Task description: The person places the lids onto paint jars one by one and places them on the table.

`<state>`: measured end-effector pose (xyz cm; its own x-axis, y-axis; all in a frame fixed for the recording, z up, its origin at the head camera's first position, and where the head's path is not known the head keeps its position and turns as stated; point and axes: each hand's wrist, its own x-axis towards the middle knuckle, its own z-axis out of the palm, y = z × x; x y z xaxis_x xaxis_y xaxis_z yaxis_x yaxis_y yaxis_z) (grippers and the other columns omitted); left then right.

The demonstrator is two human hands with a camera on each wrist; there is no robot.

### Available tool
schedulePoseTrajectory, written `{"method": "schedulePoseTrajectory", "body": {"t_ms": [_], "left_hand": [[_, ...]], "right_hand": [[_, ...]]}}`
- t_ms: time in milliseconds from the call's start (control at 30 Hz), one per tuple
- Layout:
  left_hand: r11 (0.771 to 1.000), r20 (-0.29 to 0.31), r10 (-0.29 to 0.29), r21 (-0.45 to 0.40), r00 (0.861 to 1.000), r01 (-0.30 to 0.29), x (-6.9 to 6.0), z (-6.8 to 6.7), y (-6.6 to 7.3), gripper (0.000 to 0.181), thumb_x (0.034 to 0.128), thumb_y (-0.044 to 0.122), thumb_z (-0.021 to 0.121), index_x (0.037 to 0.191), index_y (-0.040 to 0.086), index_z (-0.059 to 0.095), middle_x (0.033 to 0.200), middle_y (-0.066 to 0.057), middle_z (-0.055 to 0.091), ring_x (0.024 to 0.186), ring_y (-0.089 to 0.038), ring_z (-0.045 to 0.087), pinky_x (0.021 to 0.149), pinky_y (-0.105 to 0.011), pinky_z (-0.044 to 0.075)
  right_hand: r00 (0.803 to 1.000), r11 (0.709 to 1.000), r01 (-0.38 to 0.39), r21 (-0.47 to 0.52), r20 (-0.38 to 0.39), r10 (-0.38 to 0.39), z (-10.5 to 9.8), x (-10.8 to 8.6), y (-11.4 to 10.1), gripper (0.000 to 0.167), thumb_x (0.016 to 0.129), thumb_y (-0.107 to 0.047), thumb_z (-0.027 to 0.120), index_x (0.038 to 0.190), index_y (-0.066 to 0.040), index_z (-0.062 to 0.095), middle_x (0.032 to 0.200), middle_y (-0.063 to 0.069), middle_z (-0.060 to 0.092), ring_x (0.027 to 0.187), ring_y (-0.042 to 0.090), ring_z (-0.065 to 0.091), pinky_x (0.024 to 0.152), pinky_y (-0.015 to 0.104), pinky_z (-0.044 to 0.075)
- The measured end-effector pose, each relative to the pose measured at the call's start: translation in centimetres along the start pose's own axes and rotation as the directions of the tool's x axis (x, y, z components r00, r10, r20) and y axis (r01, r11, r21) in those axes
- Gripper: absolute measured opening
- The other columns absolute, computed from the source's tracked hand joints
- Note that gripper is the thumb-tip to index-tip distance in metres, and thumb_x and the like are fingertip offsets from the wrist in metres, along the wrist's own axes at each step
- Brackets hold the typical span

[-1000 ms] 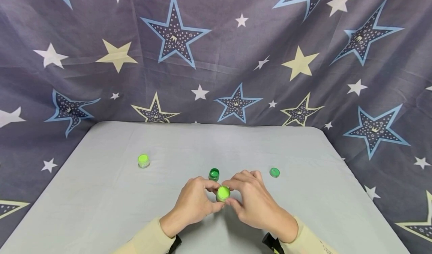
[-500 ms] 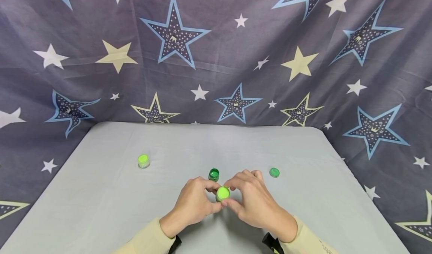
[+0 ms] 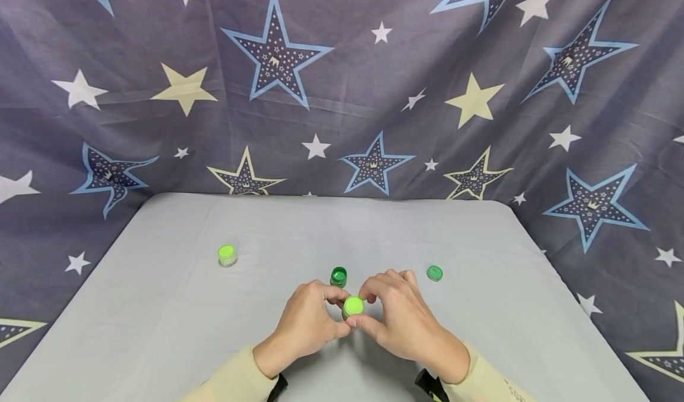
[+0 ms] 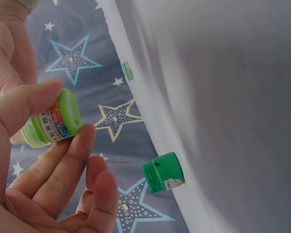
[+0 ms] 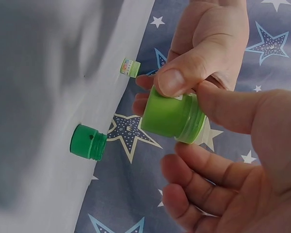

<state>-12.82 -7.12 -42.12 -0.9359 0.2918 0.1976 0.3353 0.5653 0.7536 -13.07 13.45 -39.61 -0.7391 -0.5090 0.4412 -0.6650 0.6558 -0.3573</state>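
Between both hands, a light green paint jar (image 3: 353,308) with a lid on is held above the table. My left hand (image 3: 307,317) grips its body between thumb and fingers; the label shows in the left wrist view. My right hand (image 3: 406,319) has its thumb and index finger at opposite sides of the lid (image 5: 193,120), pinching it. Just beyond the fingers, an uncapped dark green paint jar (image 3: 339,277) stands upright on the table. Its likely cap, a green round lid (image 3: 435,273), lies off to the right.
Another light green jar (image 3: 227,255), lid on, stands at the left of the table. Pale grey cloth covers the table (image 3: 299,230). A dark curtain with stars (image 3: 342,93) hangs behind and at both sides.
My right index finger has shifted right along the lid's far edge, while the right thumb has slid left along its near edge. The left hand and the standing jars have stayed put.
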Motion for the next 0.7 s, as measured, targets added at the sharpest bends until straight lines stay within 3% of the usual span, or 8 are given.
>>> {"method": "schedulePoseTrajectory", "body": {"t_ms": [267, 467, 600, 700], "left_hand": [[1.000, -0.008, -0.001, 0.012, 1.000, 0.002, 0.0, -0.1, 0.1, 0.029, 0.0694, 0.016, 0.094, 0.095, 0.023, 0.081, 0.086, 0.016, 0.066, 0.087, -0.018, 0.063, 0.071, -0.028, 0.047], [1.000, -0.006, 0.004, 0.022, 1.000, -0.004, 0.1, -0.1, 0.1, 0.028, 0.0702, 0.022, 0.095, 0.094, 0.024, 0.081, 0.085, 0.017, 0.067, 0.088, -0.017, 0.063, 0.072, -0.029, 0.047], [0.999, -0.012, 0.013, 0.029, 1.000, -0.013, 0.1, -0.1, 0.1, 0.027, 0.0702, 0.024, 0.096, 0.093, 0.025, 0.081, 0.083, 0.019, 0.066, 0.089, -0.017, 0.063, 0.073, -0.028, 0.047], [0.999, -0.013, 0.015, 0.029, 1.000, -0.015, 0.1, -0.1, 0.1, 0.027, 0.0699, 0.024, 0.096, 0.092, 0.025, 0.082, 0.083, 0.019, 0.066, 0.089, -0.017, 0.063, 0.073, -0.028, 0.046]], "right_hand": [[1.000, 1.000, -0.021, 0.004, 0.014, 0.021, 0.0, 0.0, 0.1, 0.035, 0.075, -0.045, 0.090, 0.090, -0.023, 0.068, 0.081, -0.018, 0.055, 0.075, 0.004, 0.047, 0.079, 0.032, 0.030], [0.995, 0.984, -0.073, 0.162, 0.083, 0.060, -0.4, 0.2, 0.5, 0.042, 0.074, -0.028, 0.093, 0.110, -0.019, 0.074, 0.092, -0.016, 0.062, 0.086, 0.003, 0.054, 0.083, 0.035, 0.033], [0.988, 0.957, -0.103, 0.270, 0.138, 0.068, -0.5, 0.4, 0.8, 0.041, 0.076, -0.016, 0.091, 0.113, -0.021, 0.075, 0.096, -0.017, 0.067, 0.091, 0.010, 0.059, 0.083, 0.035, 0.035], [0.986, 0.950, -0.101, 0.295, 0.154, 0.058, -0.5, 0.5, 1.0, 0.040, 0.077, -0.014, 0.090, 0.113, -0.022, 0.076, 0.100, -0.019, 0.069, 0.091, 0.012, 0.060, 0.083, 0.035, 0.038]]}}
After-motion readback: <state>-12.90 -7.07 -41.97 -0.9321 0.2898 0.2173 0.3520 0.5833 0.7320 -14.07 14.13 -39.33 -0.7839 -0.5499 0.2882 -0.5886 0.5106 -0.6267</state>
